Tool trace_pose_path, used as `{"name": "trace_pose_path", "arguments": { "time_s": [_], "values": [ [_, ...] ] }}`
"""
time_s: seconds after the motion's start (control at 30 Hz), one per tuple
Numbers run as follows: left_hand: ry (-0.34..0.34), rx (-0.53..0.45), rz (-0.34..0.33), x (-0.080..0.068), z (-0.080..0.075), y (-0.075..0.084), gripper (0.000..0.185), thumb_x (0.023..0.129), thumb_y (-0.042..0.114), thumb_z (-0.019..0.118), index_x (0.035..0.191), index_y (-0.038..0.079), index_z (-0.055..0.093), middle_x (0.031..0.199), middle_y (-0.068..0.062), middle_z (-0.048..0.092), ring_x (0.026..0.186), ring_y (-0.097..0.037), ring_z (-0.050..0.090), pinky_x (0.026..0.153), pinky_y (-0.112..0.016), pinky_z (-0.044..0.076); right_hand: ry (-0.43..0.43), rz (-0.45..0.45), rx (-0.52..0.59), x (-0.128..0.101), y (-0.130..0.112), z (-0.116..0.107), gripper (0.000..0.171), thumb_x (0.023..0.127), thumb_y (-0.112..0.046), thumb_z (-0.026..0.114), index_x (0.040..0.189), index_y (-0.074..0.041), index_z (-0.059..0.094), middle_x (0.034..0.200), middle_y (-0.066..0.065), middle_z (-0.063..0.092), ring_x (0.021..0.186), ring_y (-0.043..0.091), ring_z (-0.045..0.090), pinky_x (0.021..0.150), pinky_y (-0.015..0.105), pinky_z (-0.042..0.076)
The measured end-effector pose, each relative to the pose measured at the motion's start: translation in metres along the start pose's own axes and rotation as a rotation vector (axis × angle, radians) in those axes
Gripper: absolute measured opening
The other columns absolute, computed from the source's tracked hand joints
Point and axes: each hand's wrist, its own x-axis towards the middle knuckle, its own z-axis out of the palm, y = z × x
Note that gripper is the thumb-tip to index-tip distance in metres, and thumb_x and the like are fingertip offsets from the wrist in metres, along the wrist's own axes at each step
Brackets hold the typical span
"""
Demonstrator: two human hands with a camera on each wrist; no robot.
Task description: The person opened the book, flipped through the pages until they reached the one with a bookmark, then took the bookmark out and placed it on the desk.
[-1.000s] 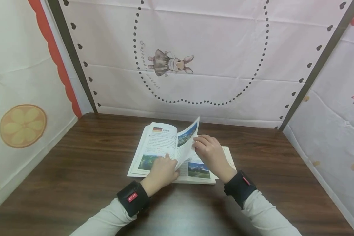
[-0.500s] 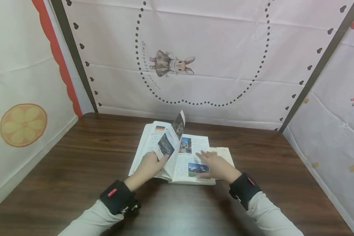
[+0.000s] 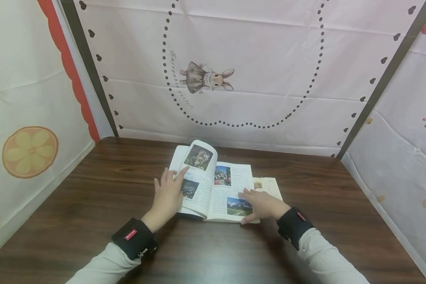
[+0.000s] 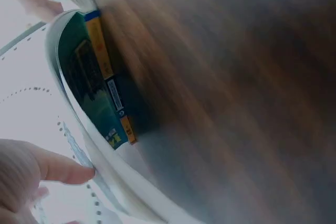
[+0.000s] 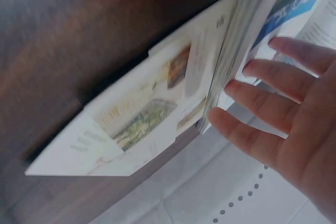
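An open picture book (image 3: 230, 185) lies on the dark wooden table (image 3: 92, 189). My left hand (image 3: 168, 195) lies flat with straight fingers on a bowed page (image 3: 198, 173) on the book's left side. My right hand (image 3: 260, 205) rests flat on the lower right page. The left wrist view shows the book's green cover (image 4: 97, 85) from below and a fingertip (image 4: 68, 171) against the page edges. In the right wrist view my straight fingers (image 5: 273, 114) touch the page stack (image 5: 236, 40) above the cover flap (image 5: 142, 108).
A pale flap or card (image 3: 268, 185) sticks out from under the book on the right. Printed fabric walls (image 3: 234, 67) enclose the table at the back and both sides. Bare wood (image 3: 213, 256) lies in front of the book.
The lifted page has swung over from right to left. My left hand moved left and pressed it down flat. My right hand let the page go and settled on the right page.
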Motion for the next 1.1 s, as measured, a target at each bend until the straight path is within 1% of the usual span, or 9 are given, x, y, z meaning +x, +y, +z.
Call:
{"name": "trace_pose_path", "arguments": {
  "time_s": [0.07, 0.1, 0.17, 0.23, 0.3, 0.43, 0.57, 0.87, 1.1],
  "values": [
    [-0.058, 0.090, 0.142, 0.001, 0.002, 0.002, 0.076, 0.073, -0.008, 0.064, 0.140, 0.019, 0.044, 0.140, -0.026, 0.040, 0.135, -0.051, 0.025, 0.102, -0.074, 0.018, -0.013, 0.006, 0.000, 0.001, 0.001, -0.002, 0.085, 0.074, -0.051, 0.074, 0.141, -0.008, 0.043, 0.147, 0.019, 0.039, 0.135, 0.036, 0.038, 0.107, 0.053, 0.034],
    [-0.110, 0.121, 0.218, 0.000, 0.003, 0.004, 0.075, 0.074, -0.008, 0.063, 0.140, 0.021, 0.045, 0.148, -0.024, 0.032, 0.139, -0.051, 0.016, 0.103, -0.074, 0.015, -0.019, 0.009, 0.003, 0.001, 0.001, -0.003, 0.085, 0.074, -0.051, 0.074, 0.141, -0.008, 0.043, 0.147, 0.019, 0.039, 0.135, 0.037, 0.038, 0.107, 0.053, 0.034],
    [-0.228, 0.157, 0.369, -0.002, 0.003, 0.009, 0.071, 0.075, -0.007, 0.063, 0.138, 0.024, 0.049, 0.152, -0.019, 0.028, 0.141, -0.047, 0.015, 0.106, -0.071, 0.014, -0.026, 0.007, 0.010, 0.001, 0.000, -0.003, 0.085, 0.074, -0.050, 0.074, 0.141, -0.008, 0.043, 0.147, 0.020, 0.039, 0.135, 0.037, 0.038, 0.108, 0.053, 0.034],
    [-0.333, 0.167, 0.448, -0.006, 0.003, 0.016, 0.061, 0.079, -0.004, 0.062, 0.133, 0.023, 0.054, 0.152, -0.014, 0.032, 0.141, -0.042, 0.021, 0.106, -0.069, 0.019, -0.026, 0.007, 0.016, 0.001, 0.000, -0.003, 0.085, 0.074, -0.049, 0.075, 0.140, -0.007, 0.042, 0.147, 0.020, 0.038, 0.136, 0.037, 0.037, 0.108, 0.052, 0.034],
    [-0.384, 0.157, 0.447, -0.009, 0.000, 0.023, 0.051, 0.083, -0.001, 0.060, 0.130, 0.020, 0.058, 0.149, -0.012, 0.038, 0.140, -0.039, 0.028, 0.105, -0.068, 0.024, -0.022, 0.008, 0.022, 0.000, -0.001, -0.003, 0.085, 0.074, -0.049, 0.075, 0.141, -0.007, 0.042, 0.147, 0.020, 0.038, 0.136, 0.037, 0.037, 0.109, 0.052, 0.033],
    [-0.337, 0.113, 0.374, -0.010, -0.003, 0.029, 0.033, 0.090, 0.013, 0.059, 0.122, 0.012, 0.062, 0.138, -0.014, 0.052, 0.130, -0.039, 0.044, 0.096, -0.063, 0.040, -0.017, 0.004, 0.014, 0.000, -0.001, -0.002, 0.084, 0.075, -0.048, 0.074, 0.140, -0.007, 0.043, 0.147, 0.020, 0.038, 0.136, 0.037, 0.037, 0.109, 0.051, 0.034],
    [-0.309, 0.084, 0.339, -0.009, 0.002, 0.030, 0.035, 0.090, 0.017, 0.059, 0.123, 0.007, 0.061, 0.126, -0.016, 0.058, 0.115, -0.038, 0.056, 0.085, -0.053, 0.051, -0.042, 0.003, -0.014, 0.002, -0.001, -0.003, 0.080, 0.077, -0.046, 0.072, 0.141, -0.008, 0.042, 0.148, 0.018, 0.038, 0.137, 0.036, 0.037, 0.109, 0.052, 0.033],
    [-0.286, 0.129, 0.285, -0.007, 0.012, 0.034, 0.037, 0.088, 0.024, 0.064, 0.119, 0.003, 0.063, 0.104, -0.012, 0.059, 0.086, -0.027, 0.059, 0.065, -0.038, 0.052, -0.082, 0.071, -0.021, 0.002, -0.009, -0.001, 0.087, 0.074, -0.048, 0.075, 0.144, -0.013, 0.038, 0.152, 0.012, 0.033, 0.140, 0.034, 0.031, 0.112, 0.053, 0.027],
    [-0.268, 0.119, 0.281, -0.004, 0.013, 0.036, 0.037, 0.087, 0.023, 0.065, 0.118, 0.003, 0.064, 0.105, -0.014, 0.060, 0.083, -0.029, 0.059, 0.064, -0.039, 0.052, -0.098, 0.062, 0.018, 0.004, -0.002, -0.006, 0.082, 0.076, -0.046, 0.074, 0.143, -0.014, 0.041, 0.151, 0.012, 0.034, 0.140, 0.031, 0.033, 0.112, 0.049, 0.030]
  ]
}}
